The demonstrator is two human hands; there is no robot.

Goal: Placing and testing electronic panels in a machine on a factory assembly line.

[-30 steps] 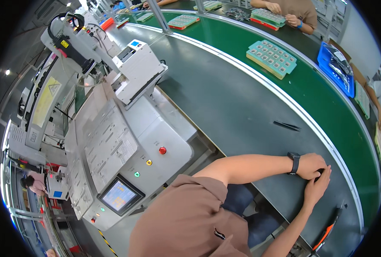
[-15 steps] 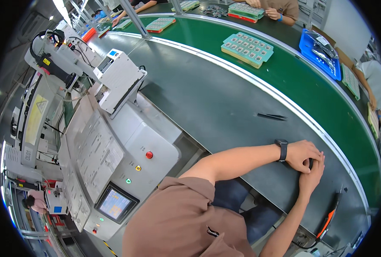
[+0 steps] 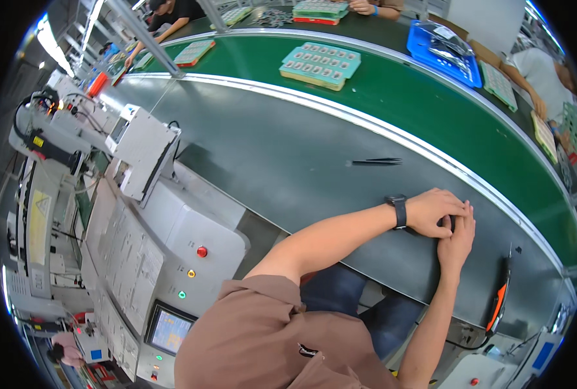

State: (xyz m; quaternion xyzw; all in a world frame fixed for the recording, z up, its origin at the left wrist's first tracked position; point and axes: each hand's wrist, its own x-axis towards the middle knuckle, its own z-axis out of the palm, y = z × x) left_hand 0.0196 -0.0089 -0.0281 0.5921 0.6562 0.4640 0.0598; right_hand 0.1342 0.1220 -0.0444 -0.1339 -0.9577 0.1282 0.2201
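Observation:
My left hand [image 3: 431, 211], with a black watch [image 3: 399, 212] on its wrist, rests on the dark workbench with its fingers bent over the fingertips of my right hand [image 3: 457, 241]. The right hand's fingers are pressed together and meet the left hand. A small dark patch [image 3: 451, 223] shows between the two hands; whether it is an object or only shadow cannot be made out. Black tweezers [image 3: 376, 161] lie on the bench beyond my left hand. To the right of my right forearm lies a corded, pen-like tool with an orange and black handle [image 3: 497, 305].
Beyond the bench runs a green conveyor [image 3: 249, 61] carrying a pale green tray of small square parts [image 3: 321, 63]. A blue tray [image 3: 424, 45] with dark bags stands on the far side, where co-workers sit. A grey machine with a red button [image 3: 202, 251] and a screen stands at left.
The view has turned, so the bench, tweezers and conveyor tray appear farther left. My hands stay together in much the same pose. More of the far-left co-worker shows.

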